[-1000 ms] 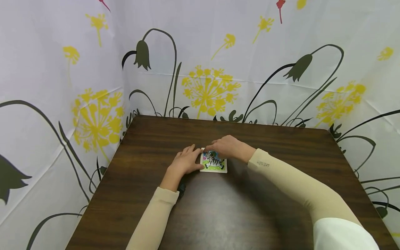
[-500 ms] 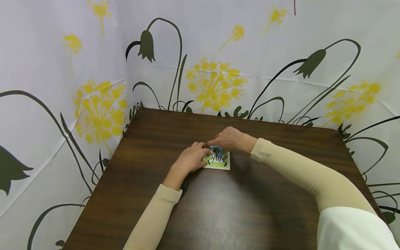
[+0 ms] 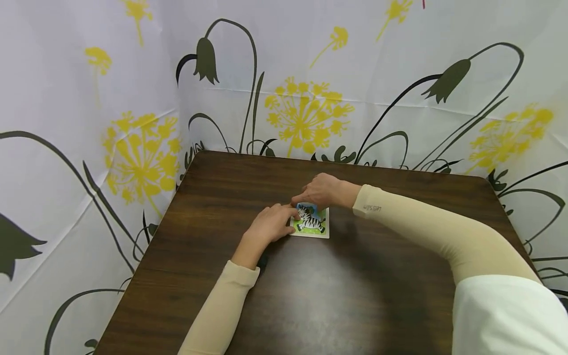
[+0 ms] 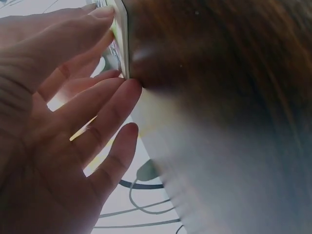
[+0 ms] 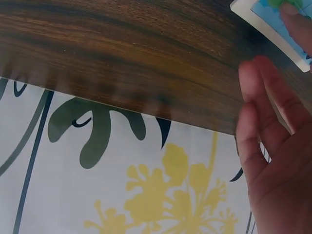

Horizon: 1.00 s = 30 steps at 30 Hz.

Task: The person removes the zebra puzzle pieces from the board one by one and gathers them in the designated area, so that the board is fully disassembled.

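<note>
A small square board [image 3: 323,230] with a zebra picture [image 3: 311,220] and a pale border lies on the dark wooden table. My left hand [image 3: 271,222] steadies its left side, thumb at the near left and fingertips over the zebra's head. Seen from the left wrist, the board's edge [image 4: 123,44] meets my thumb and fingertips, the fingers mostly straight. My right hand [image 3: 323,190] reaches over the far side, index finger pointing at the far left corner. In the right wrist view a fingertip [image 5: 289,10] touches the blue part, while the other fingers stay loosely bent beyond the border.
The brown table [image 3: 355,286] ends at a back edge against a white curtain [image 3: 301,49] with yellow and grey-green flowers. More curtain hangs along the left side. A small dark object [image 3: 263,261] sits at my left wrist.
My left fingertips have come further over the board's left side. The right hand's index finger has shifted slightly along the far edge. The head view has tilted a little.
</note>
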Tool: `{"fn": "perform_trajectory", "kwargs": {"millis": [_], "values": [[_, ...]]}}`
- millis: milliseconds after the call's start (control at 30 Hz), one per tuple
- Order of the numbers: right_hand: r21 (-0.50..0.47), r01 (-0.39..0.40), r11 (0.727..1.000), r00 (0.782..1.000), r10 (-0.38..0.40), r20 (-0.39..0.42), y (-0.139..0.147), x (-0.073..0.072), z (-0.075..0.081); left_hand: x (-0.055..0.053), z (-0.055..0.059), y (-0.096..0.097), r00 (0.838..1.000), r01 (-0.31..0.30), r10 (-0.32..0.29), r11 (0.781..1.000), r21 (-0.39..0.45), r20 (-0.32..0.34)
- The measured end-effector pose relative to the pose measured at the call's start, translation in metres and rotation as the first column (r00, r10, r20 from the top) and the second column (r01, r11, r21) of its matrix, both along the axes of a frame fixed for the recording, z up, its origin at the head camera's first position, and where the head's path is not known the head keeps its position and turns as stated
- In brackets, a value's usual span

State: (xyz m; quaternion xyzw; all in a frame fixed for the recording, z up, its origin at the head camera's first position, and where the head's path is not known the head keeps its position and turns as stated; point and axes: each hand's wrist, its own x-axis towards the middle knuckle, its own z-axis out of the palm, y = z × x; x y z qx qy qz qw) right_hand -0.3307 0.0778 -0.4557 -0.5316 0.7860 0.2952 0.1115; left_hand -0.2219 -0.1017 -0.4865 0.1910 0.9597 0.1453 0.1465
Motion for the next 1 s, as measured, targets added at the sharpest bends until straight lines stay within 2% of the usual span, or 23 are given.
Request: {"fn": "perform_trajectory", "kwargs": {"millis": [67,267,633,800,1000], "values": [[-0.004,-0.008,1.000,1.000,0.008,-0.010,0.002,0.001,0.002,-0.001,0.001,0.001,1.000,0.001,-0.001,1.000,-0.001,-0.003],[-0.038,-0.022,0.999,0.999,0.020,-0.047,0.008,0.007,0.006,-0.002,0.002,0.001,0.999,-0.052,0.052,0.999,0.006,0.013],[-0.113,0.091,0.989,0.996,-0.092,-0.011,0.013,0.019,0.000,-0.004,-0.002,0.001,0.998,-0.061,0.061,0.998,-0.002,0.012],[-0.122,0.085,0.989,0.996,-0.088,-0.017,0.016,0.021,-0.003,-0.003,-0.003,-0.001,0.997,-0.081,0.081,0.997,0.018,0.022],[-0.123,0.065,0.990,0.998,-0.066,-0.007,0.012,0.018,-0.005,-0.003,-0.003,0.000,0.998,-0.065,0.064,0.998,0.016,0.023]]}}
